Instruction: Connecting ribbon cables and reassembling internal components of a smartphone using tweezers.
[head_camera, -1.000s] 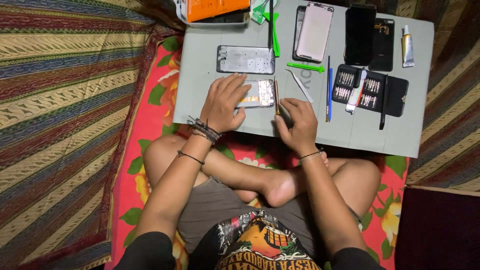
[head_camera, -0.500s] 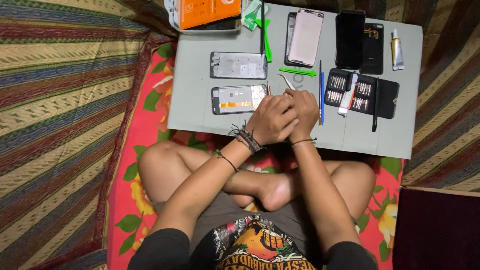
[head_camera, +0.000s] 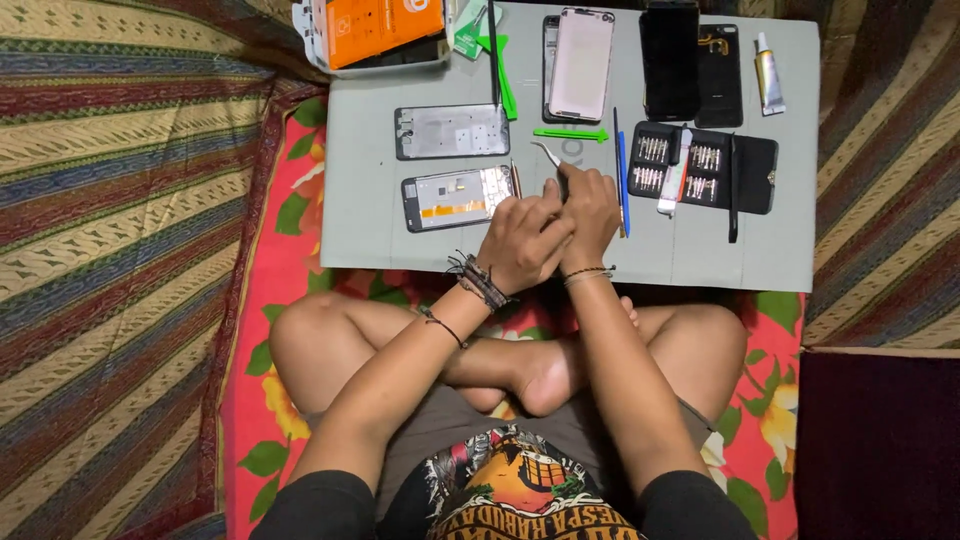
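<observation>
My left hand (head_camera: 522, 243) and my right hand (head_camera: 590, 203) are pressed together over the middle of the grey mat (head_camera: 365, 215). Both pinch a thin dark tool (head_camera: 562, 186) that sticks up between the fingers. An opened phone (head_camera: 458, 197) with its insides showing lies just left of my left hand. Silver tweezers (head_camera: 546, 153) rest on the mat right above my hands. A bare metal phone frame (head_camera: 452, 131) lies above the opened phone.
A black case of screwdriver bits (head_camera: 702, 170), a blue pry stick (head_camera: 621, 170) and a green pry tool (head_camera: 570, 133) lie to the right. A pink phone back (head_camera: 580, 65), a black screen (head_camera: 668, 60), a glue tube (head_camera: 768, 62) and an orange box (head_camera: 385, 25) line the far edge.
My left hand has left the opened phone and moved right to join my right hand. Both hands now meet on the dark tool near the mat's middle.
</observation>
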